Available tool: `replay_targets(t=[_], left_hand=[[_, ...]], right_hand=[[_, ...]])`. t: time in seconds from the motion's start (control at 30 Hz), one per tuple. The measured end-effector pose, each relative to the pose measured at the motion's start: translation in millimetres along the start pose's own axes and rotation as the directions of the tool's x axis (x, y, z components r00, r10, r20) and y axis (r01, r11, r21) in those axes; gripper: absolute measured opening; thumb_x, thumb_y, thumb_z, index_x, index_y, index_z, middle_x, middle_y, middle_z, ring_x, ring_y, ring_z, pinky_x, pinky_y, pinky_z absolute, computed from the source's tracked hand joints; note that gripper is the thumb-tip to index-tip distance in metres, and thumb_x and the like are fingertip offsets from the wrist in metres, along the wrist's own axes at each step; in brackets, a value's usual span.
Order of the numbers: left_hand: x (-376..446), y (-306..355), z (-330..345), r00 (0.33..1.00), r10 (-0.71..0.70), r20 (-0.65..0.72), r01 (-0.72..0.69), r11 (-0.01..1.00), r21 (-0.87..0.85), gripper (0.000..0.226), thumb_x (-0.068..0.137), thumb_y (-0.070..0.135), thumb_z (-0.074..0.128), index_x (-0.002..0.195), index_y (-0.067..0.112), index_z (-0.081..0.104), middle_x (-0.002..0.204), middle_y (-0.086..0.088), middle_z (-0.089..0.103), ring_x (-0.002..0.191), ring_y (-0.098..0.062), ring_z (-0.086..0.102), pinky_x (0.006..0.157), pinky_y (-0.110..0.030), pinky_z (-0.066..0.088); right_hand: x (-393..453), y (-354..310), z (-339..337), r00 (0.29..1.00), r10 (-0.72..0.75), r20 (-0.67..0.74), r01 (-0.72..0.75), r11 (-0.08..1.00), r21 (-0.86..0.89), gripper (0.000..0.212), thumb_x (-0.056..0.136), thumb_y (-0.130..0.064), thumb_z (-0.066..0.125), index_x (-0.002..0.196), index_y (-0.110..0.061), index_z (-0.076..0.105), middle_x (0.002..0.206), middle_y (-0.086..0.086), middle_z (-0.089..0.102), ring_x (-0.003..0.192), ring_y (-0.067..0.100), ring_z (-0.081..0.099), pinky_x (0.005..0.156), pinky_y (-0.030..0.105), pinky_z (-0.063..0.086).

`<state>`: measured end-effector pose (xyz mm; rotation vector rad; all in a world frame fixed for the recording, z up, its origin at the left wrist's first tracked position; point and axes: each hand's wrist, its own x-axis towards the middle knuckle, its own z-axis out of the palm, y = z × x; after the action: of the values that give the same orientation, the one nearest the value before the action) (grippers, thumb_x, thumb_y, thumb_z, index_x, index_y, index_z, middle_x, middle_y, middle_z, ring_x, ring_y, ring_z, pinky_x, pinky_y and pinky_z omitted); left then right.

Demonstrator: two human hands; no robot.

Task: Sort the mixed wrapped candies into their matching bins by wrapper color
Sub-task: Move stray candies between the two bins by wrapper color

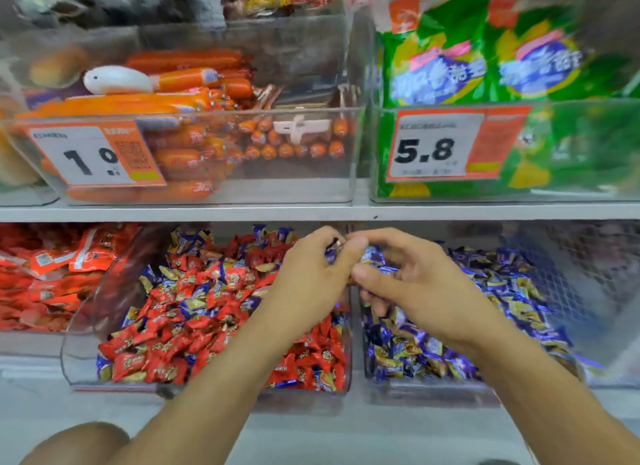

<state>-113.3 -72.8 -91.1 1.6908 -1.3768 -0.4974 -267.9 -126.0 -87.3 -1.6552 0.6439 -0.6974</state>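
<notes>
Two clear bins stand side by side on the lower shelf. The left bin (83, 326) holds mostly red wrapped candies (180, 326) with blue ones mixed in. The right bin (433, 390) holds blue wrapped candies (512, 291). My left hand (311, 277) is over the right side of the left bin, its fingers curled round blue candies (333, 251). My right hand (408, 284) meets it above the wall between the bins and pinches blue candies (375, 258) between thumb and fingers.
The shelf edge (311, 212) runs just above my hands. On the upper shelf a clear bin of orange sausages (194, 142) carries a price tag, and a bin of green packets (485, 59) stands to its right. Red packets (52, 274) lie at lower left.
</notes>
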Motion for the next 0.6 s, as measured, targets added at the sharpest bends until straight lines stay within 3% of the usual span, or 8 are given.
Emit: replay_targets(t=[0.1,0.2,0.3,0.37,0.4,0.47,0.53,0.6], left_hand=[[8.5,26.8,31.4,0.992,-0.059,0.115,0.051,0.996,0.07,0.044,0.099,0.05,0.04,0.076,0.015,0.052,0.064,0.001,0.051,0.065,-0.02,0.05,0.062,-0.033,0.035],[18.9,44.6,70.3,0.977,-0.094,0.191,0.083,0.994,0.067,0.046,0.1,0.052,0.037,0.09,0.014,0.061,0.077,-0.002,0.061,0.076,-0.021,0.06,0.07,-0.033,0.044],[26.0,47.7,97.0,0.956,0.013,0.293,-0.061,0.986,0.156,0.034,0.093,0.05,0.05,0.096,0.02,0.064,0.097,-0.01,0.065,0.095,-0.023,0.061,0.086,-0.038,0.048],[22.8,46.5,101.5,0.857,0.012,0.514,-0.259,0.874,0.412,0.042,0.091,0.053,0.052,0.122,0.025,0.059,0.141,-0.019,0.042,0.133,-0.031,0.036,0.112,-0.056,0.027],[17.4,43.1,98.5,0.833,0.003,0.554,-0.341,0.791,0.508,0.049,0.092,0.052,0.052,0.133,0.027,0.051,0.154,-0.017,0.024,0.143,-0.034,0.019,0.116,-0.062,0.011],[0.8,34.5,83.2,0.861,0.129,0.493,-0.425,0.715,0.555,0.05,0.092,0.048,0.053,0.137,0.027,0.048,0.157,-0.013,0.019,0.146,-0.032,0.011,0.116,-0.062,0.007],[-17.6,22.1,54.2,0.9,0.274,0.339,-0.423,0.736,0.529,0.039,0.091,0.043,0.051,0.125,0.024,0.058,0.141,-0.006,0.042,0.134,-0.028,0.031,0.11,-0.053,0.029],[-33.8,3.8,13.5,0.93,0.303,0.208,-0.368,0.74,0.563,0.029,0.092,0.038,0.053,0.116,0.024,0.063,0.117,0.002,0.05,0.112,-0.021,0.044,0.095,-0.045,0.042]], right_hand=[[-12.6,2.0,-42.3,0.995,0.04,-0.086,-0.048,0.995,-0.091,0.02,0.089,-0.008,0.071,0.103,-0.022,0.069,0.08,0.003,0.07,0.052,0.02,0.057,0.054,0.034,0.049],[-21.8,11.8,-88.6,0.979,-0.003,-0.204,-0.085,0.903,-0.421,0.028,0.082,-0.004,0.076,0.089,-0.03,0.069,0.084,-0.004,0.07,0.067,0.011,0.063,0.074,0.034,0.051],[-34.5,25.7,-114.2,0.943,-0.005,-0.334,-0.2,0.791,-0.578,0.03,0.079,-0.007,0.078,0.08,-0.034,0.065,0.094,-0.004,0.067,0.083,0.013,0.061,0.08,0.032,0.046],[-37.1,30.7,-116.3,0.927,0.02,-0.374,-0.262,0.749,-0.609,0.027,0.079,-0.015,0.078,0.081,-0.038,0.063,0.103,0.0,0.062,0.094,0.015,0.057,0.084,0.029,0.039],[-34.5,31.8,-114.2,0.917,0.006,-0.399,-0.274,0.737,-0.618,0.026,0.08,-0.018,0.077,0.082,-0.04,0.063,0.102,-0.001,0.06,0.097,0.017,0.056,0.086,0.03,0.039],[-27.3,28.6,-104.2,0.899,-0.071,-0.433,-0.265,0.697,-0.666,0.02,0.083,-0.023,0.074,0.082,-0.041,0.065,0.093,-0.005,0.06,0.095,0.023,0.057,0.087,0.036,0.045],[-20.8,24.6,-88.3,0.915,-0.124,-0.385,-0.201,0.686,-0.7,0.017,0.085,-0.021,0.072,0.083,-0.038,0.069,0.089,-0.004,0.068,0.087,0.02,0.062,0.082,0.034,0.047],[-16.3,21.4,-65.3,0.948,-0.106,-0.299,-0.123,0.745,-0.656,0.013,0.087,-0.02,0.07,0.085,-0.033,0.072,0.087,-0.012,0.071,0.075,0.002,0.061,0.078,0.025,0.047]])
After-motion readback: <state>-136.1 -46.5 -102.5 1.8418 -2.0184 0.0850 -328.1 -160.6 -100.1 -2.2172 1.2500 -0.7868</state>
